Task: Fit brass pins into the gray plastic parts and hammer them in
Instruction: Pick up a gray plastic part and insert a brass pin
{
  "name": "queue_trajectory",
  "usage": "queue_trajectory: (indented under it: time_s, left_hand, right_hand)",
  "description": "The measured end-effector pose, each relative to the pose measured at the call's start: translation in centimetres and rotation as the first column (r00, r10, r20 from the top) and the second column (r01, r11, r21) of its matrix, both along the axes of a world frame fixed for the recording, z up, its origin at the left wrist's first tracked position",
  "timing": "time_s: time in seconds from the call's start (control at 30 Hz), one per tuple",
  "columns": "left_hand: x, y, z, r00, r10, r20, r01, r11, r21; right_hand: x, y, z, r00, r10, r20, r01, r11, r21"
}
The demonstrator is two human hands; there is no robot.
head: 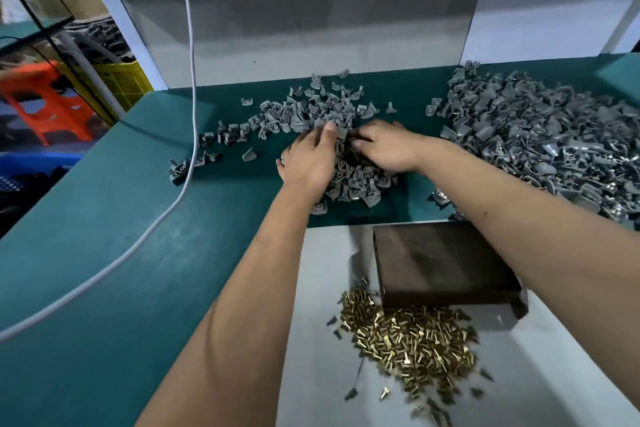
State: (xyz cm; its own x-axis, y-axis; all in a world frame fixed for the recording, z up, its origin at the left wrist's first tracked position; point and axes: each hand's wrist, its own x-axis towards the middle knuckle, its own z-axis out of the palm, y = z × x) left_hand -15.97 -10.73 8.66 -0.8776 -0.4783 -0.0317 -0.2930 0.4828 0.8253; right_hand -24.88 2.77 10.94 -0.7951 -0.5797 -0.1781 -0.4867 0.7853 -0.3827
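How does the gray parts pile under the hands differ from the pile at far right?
The middle pile is smaller, thin and scattered; the right pile is larger and heaped. Both hands, left hand and right hand, work in the middle pile; nothing touches the right pile. Both lie on the green mat.

Colours on bench, head view
Mat (104, 288) teal green, plain; parts (536, 135) mid gray, some with a paler sheen; pins (415, 340) shiny brass yellow; board (329, 288) light gray; block (440, 263) dark brown-black, dull gloss; cable (188, 45) white; stool (45, 100) orange; crate (121, 81) yellow, mesh pattern; bin (27, 163) blue
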Motion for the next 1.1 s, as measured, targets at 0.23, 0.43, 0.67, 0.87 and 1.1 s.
queue_trajectory:
  time_s: [0.23, 0.43, 0.67, 0.87, 1.1]
  left_hand:
    - [4.5, -1.6, 1.1, 0.945, 0.025, -0.326, -0.003, 0.998, 0.068]
    - [7.9, -1.1, 0.7, 0.997, 0.04, -0.059, -0.058, 0.941, -0.334]
    - [8.4, 0.4, 1.8, 1.0, -0.026, 0.015, 0.03, 0.941, -0.338]
    - [9.4, 1.0, 2.1, 1.0, 0.024, 0.016, -0.017, 0.932, -0.361]
    - [9.6, 0.7, 1.8, 0.993, -0.037, 0.113, 0.066, 0.961, -0.269]
  right_hand:
    - [4.0, 2.5, 2.8, 0.979, 0.007, -0.204, -0.035, 0.99, -0.137]
    - [9.5, 3.4, 5.6, 0.949, 0.264, -0.171, -0.287, 0.949, -0.126]
    - [17.0, 2.2, 5.2, 0.805, 0.592, 0.032, -0.592, 0.8, 0.103]
    - [19.7, 2.4, 4.6, 0.794, 0.606, -0.052, -0.594, 0.791, 0.146]
    - [23.2, 3.4, 5.0, 0.665, 0.717, 0.208, -0.741, 0.667, 0.07]
